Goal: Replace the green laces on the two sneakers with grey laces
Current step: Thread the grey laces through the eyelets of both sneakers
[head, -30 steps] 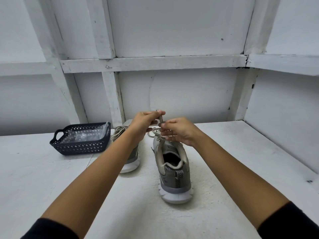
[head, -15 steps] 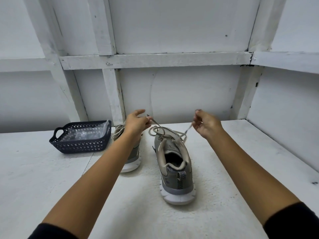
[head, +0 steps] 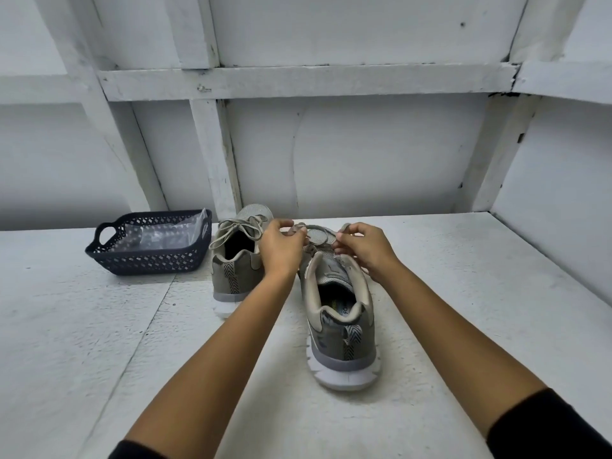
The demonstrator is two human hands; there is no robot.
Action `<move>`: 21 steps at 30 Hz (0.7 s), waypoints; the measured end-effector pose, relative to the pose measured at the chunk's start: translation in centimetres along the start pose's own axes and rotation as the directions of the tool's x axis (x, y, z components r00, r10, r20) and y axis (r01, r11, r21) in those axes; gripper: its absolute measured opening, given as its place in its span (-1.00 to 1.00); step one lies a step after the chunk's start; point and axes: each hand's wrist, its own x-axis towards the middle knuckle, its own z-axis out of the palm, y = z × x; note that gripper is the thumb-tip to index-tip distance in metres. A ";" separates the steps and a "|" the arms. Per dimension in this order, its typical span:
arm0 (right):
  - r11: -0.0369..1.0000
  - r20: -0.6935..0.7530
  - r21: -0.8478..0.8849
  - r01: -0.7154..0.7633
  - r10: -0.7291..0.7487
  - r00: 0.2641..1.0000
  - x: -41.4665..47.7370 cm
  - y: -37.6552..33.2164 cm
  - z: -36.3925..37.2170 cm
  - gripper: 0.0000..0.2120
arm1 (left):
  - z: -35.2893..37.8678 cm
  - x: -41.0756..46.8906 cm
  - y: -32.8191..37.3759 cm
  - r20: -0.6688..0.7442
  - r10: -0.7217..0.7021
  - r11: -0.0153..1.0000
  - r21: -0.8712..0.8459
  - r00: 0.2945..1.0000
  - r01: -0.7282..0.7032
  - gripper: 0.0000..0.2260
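Your left hand is curled over the top of the nearer sneaker, its fingertips pinching the lace just above the tongue. Your right hand mirrors it on the other side, thumb and forefinger nipping the same lace. Half a second ago you had your hands drawn wide apart, pulling the two ends taut; now you bring them back together over the shoe, with a slack loop lying between them. That reads as the first knot pulled snug and the bow now being formed.

The nearer sneaker stands upright on the bench, heel toward you. The lace looks pale grey-beige, and no green shows on it. Just beside it on your left, a little farther off, the other sneaker already carries a tied bow of the same pale colour. So the job looks nearly finished.

Left of the shoes sits a dark basket holding a clear plastic bag.
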 end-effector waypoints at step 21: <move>0.986 -0.248 -0.063 0.157 -0.168 0.954 0.9 4.0 -0.2 -0.98 | 0.3 0.7 -2.7 0.032 0.169 0.955 0.243 0.985 -0.172 -0.91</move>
